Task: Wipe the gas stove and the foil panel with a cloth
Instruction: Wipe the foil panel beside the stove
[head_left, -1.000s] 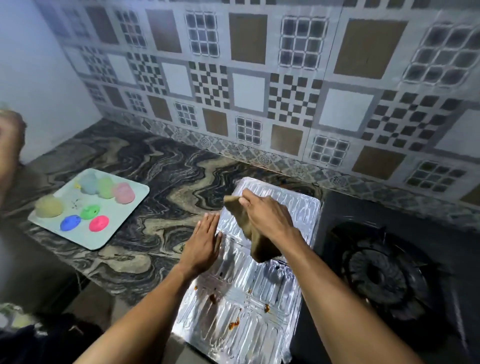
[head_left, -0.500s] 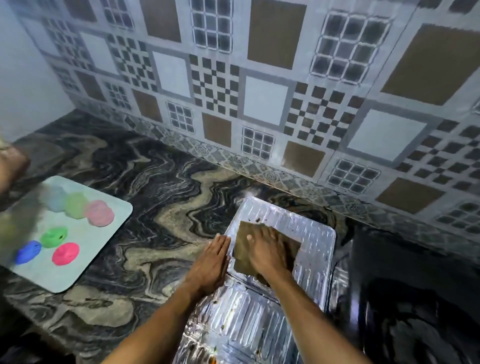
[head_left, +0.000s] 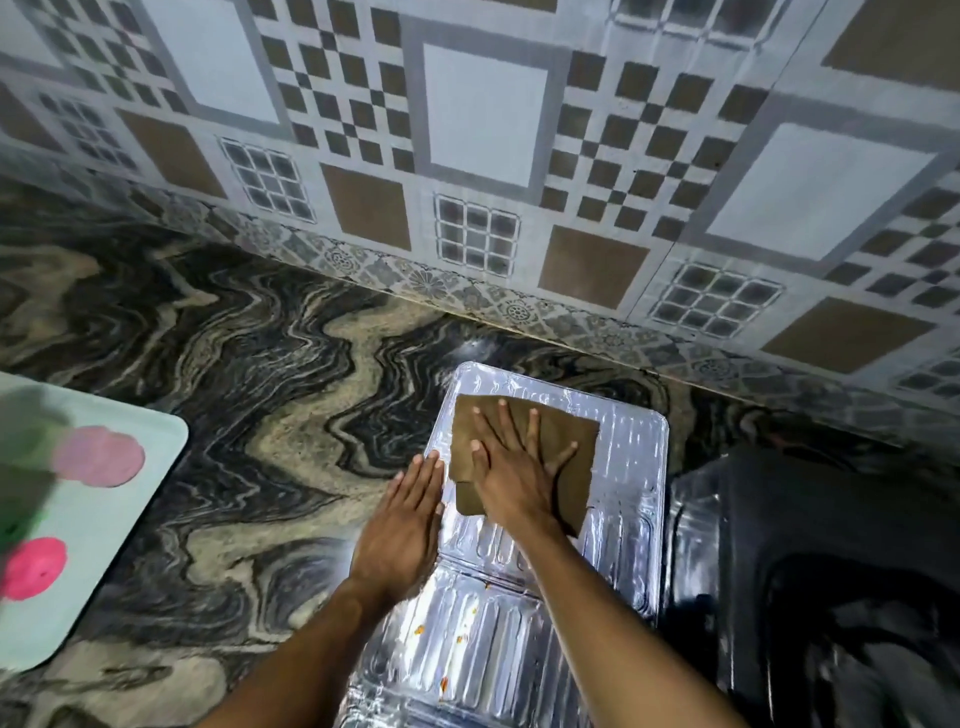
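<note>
The right hand (head_left: 511, 470) is pressing flat, fingers spread, on the brown cloth (head_left: 566, 457) at the foil panel's (head_left: 631, 467) far end. The left hand (head_left: 402, 525), fingers straight, is steadying the panel's left edge; otherwise it could slide on the desk (head_left: 270, 415) or crumple.

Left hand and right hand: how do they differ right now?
The right hand presses on the cloth; the left hand touches no cloth and rests at the left edge of the foil panel. The right hand's fingers are spread; the left hand's lie together. Both lie flat, palms down.
</note>
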